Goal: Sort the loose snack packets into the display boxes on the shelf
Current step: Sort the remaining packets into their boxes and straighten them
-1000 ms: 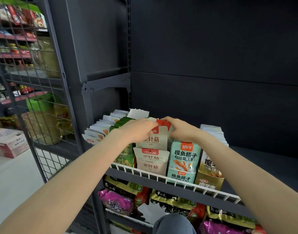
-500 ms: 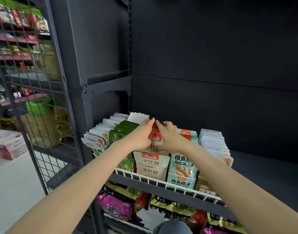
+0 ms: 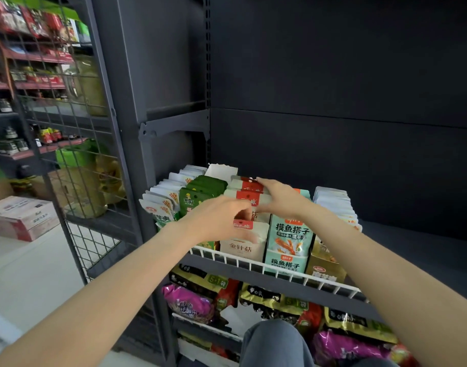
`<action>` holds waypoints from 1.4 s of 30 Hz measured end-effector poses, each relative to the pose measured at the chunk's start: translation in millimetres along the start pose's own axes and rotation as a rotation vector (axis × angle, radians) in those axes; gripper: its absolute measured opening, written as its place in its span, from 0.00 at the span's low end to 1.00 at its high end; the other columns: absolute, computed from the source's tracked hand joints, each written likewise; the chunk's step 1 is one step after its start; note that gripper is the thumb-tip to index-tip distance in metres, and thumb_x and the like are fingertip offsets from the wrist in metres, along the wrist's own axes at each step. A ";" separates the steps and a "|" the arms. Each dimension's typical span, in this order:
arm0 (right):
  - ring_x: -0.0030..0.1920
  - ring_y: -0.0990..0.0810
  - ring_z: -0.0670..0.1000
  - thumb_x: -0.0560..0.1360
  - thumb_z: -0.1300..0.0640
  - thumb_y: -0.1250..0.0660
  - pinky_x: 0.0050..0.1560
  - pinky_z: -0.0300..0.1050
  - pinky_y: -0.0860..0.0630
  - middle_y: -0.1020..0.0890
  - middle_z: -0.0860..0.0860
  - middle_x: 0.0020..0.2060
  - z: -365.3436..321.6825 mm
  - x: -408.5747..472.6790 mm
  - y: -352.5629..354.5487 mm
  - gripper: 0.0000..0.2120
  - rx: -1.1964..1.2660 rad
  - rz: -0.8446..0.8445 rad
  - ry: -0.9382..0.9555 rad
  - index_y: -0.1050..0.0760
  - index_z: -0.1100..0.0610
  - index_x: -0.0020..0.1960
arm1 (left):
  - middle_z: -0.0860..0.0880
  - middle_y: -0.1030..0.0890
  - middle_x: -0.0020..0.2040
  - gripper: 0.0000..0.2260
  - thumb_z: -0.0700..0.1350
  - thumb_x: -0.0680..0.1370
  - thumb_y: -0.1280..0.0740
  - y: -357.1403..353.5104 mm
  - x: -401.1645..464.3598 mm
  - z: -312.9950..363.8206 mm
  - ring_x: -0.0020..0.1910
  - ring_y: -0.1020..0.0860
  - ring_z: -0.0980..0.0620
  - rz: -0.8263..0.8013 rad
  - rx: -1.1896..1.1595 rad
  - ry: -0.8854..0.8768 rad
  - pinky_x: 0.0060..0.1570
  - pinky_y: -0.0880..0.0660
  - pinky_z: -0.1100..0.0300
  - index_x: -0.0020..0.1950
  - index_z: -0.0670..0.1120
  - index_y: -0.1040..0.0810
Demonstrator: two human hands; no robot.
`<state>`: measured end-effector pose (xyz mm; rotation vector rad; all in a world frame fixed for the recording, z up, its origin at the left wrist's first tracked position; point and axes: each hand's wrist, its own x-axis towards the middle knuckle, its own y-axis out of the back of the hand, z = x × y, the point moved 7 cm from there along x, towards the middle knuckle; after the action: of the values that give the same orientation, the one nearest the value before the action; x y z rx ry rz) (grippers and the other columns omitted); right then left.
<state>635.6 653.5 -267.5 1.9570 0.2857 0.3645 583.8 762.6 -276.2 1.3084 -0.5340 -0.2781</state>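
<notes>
1. While the left hand blurs in front of the cream packets, its fingers look loosely curled at the row's front, but whether they pinch anything I cannot tell.
2. Over at centre frame, the right hand lies with fingers stretched flat along the red-topped cream packets, apparently pressing them back so they stand upright in their row.
3. Those packets sit in the cream display box, just beside the teal box on its right and the green packets on its left; packing them tight likely keeps each kind in its own lane.
4. Further out, white packets fill the leftmost row and a gold box holds pale packets at right.
5. All rows rest behind the white wire rail of the dark shelf, which stops the boxes from sliding off.
6. Below, at lower centre, bagged snacks fill the next shelf.
</notes>
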 end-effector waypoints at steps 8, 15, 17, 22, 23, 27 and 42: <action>0.65 0.28 0.54 0.76 0.56 0.34 0.61 0.44 0.32 0.28 0.54 0.67 -0.1 -1.8 0.5 0.29 -0.008 -0.003 -0.028 0.40 0.54 0.74 | 0.49 0.21 0.46 0.13 0.39 0.79 0.37 -4.0 18.4 6.9 0.41 0.21 0.53 -0.006 0.153 -0.030 0.37 0.24 0.59 0.62 0.47 0.27; 0.64 0.28 0.56 0.78 0.62 0.39 0.59 0.46 0.30 0.27 0.56 0.66 3.2 5.3 5.0 0.28 -0.043 -0.078 -0.037 0.42 0.54 0.75 | 0.51 0.23 0.44 0.08 0.40 0.80 0.40 24.7 33.8 -16.3 0.33 0.26 0.57 0.145 0.064 0.060 0.32 0.27 0.61 0.57 0.47 0.25; 0.66 0.29 0.57 0.78 0.61 0.41 0.61 0.46 0.31 0.29 0.56 0.68 3.0 7.1 2.8 0.27 -0.095 -0.083 -0.028 0.44 0.55 0.76 | 0.49 0.24 0.52 0.11 0.39 0.79 0.38 16.3 36.2 -16.4 0.47 0.24 0.53 0.165 0.019 0.038 0.47 0.24 0.58 0.61 0.46 0.25; 0.75 0.43 0.56 0.76 0.66 0.44 0.70 0.49 0.40 0.52 0.56 0.77 1.4 6.1 -10.7 0.35 -0.177 -0.117 -0.062 0.57 0.57 0.77 | 0.43 0.40 0.72 0.25 0.37 0.76 0.33 1.6 34.2 -15.1 0.72 0.42 0.45 0.278 0.001 0.127 0.69 0.38 0.53 0.70 0.53 0.35; 0.76 0.46 0.55 0.74 0.66 0.43 0.74 0.51 0.47 0.54 0.56 0.77 2.0 5.3 -11.6 0.37 -0.162 -0.130 -0.076 0.57 0.58 0.77 | 0.43 0.40 0.72 0.29 0.39 0.76 0.32 -0.5 32.9 -16.2 0.73 0.43 0.46 0.251 -0.030 0.143 0.69 0.39 0.53 0.73 0.53 0.40; 0.77 0.59 0.53 0.72 0.62 0.36 0.74 0.54 0.60 0.58 0.56 0.77 7.7 0.7 -9.2 0.44 -0.012 -0.186 -0.134 0.61 0.57 0.77 | 0.44 0.50 0.77 0.41 0.47 0.75 0.31 -8.4 30.4 -19.6 0.76 0.52 0.46 0.063 0.073 0.183 0.73 0.51 0.55 0.77 0.45 0.56; 0.75 0.48 0.61 0.72 0.46 0.31 0.74 0.51 0.42 0.63 0.63 0.74 1.5 6.4 -22.3 0.50 -0.212 -0.153 -0.081 0.63 0.61 0.76 | 0.39 0.62 0.76 0.45 0.56 0.76 0.35 -23.5 35.8 -18.1 0.75 0.64 0.43 -0.084 0.418 0.211 0.74 0.60 0.50 0.75 0.37 0.63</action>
<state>641.4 663.4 -287.7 1.7248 0.3289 0.2062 626.0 754.5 -294.1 1.7461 -0.3683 -0.0955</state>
